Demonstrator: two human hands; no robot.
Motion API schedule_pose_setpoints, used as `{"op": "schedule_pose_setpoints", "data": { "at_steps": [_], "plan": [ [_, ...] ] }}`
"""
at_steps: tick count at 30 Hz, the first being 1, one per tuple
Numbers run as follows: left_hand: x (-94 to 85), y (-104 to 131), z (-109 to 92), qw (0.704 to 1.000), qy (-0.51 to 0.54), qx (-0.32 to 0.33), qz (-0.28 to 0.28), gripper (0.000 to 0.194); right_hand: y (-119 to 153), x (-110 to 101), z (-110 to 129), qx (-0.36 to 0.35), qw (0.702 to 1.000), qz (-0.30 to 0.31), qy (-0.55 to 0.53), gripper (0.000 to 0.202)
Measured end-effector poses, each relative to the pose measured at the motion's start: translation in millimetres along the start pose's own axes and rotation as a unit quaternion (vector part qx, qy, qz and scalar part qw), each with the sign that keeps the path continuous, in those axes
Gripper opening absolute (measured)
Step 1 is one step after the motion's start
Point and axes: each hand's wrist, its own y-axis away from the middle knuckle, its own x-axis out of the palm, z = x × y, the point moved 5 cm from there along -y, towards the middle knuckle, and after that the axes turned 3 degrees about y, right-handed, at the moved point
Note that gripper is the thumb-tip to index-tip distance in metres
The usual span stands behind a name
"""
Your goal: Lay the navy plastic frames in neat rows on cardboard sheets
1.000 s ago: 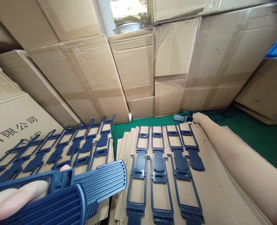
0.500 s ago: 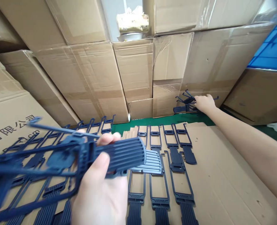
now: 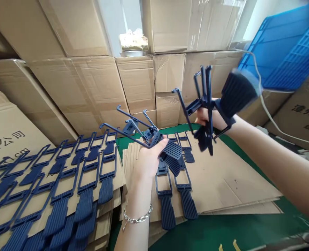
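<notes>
My left hand (image 3: 150, 157) is closed around several dark blue plastic frames with ribbed paddles (image 3: 171, 148). Their thin hooked arms point up and to the left, away from my wrist. Farther right and higher, my right hand (image 3: 209, 116) grips another bunch of these plastic frames (image 3: 208, 94), tilted at different angles; the bunch partly hides the fingers. Below my left hand, more such frames (image 3: 167, 209) lie on the right cardboard sheets (image 3: 222, 184). A bracelet circles my left wrist.
Rows of the same frames (image 3: 85, 181) cover the left cardboard stack. Cardboard boxes (image 3: 91, 83) form a wall behind, with a tissue pack (image 3: 133, 42) in a gap. A blue crate (image 3: 277, 52) and white cable (image 3: 261, 94) are at right, above a green surface (image 3: 222, 230).
My left hand has moved away from the camera, still holding frames. My right hand has lifted its bunch up from beside the back boxes. The view has swung right.
</notes>
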Motion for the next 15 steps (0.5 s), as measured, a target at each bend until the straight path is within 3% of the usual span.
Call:
{"op": "schedule_pose_setpoints", "data": {
  "at_steps": [3, 6, 9, 12, 15],
  "plan": [
    [13.3, 11, -7, 0.976, -0.186, 0.066, 0.093, 0.018, 12, 44, 2, 0.063, 0.986, 0.110, -0.109, 0.028],
    [22.1, 18, -12, 0.957, -0.209, 0.104, 0.170, 0.017, 19, 78, 1, 0.117, 0.949, 0.186, -0.224, 0.027],
    [17.8, 15, -14, 0.967, -0.177, 0.095, 0.156, 0.025, 22, 89, -1, 0.114, 0.954, 0.158, -0.228, 0.024],
    [15.0, 10, -12, 0.984, -0.072, 0.078, 0.143, 0.038, 24, 94, -7, 0.141, 0.958, 0.123, -0.219, 0.018],
    [12.9, 6, -3, 0.996, 0.010, 0.038, 0.081, 0.041, 22, 97, -17, 0.190, 0.959, 0.102, -0.186, 0.015]
  ]
}}
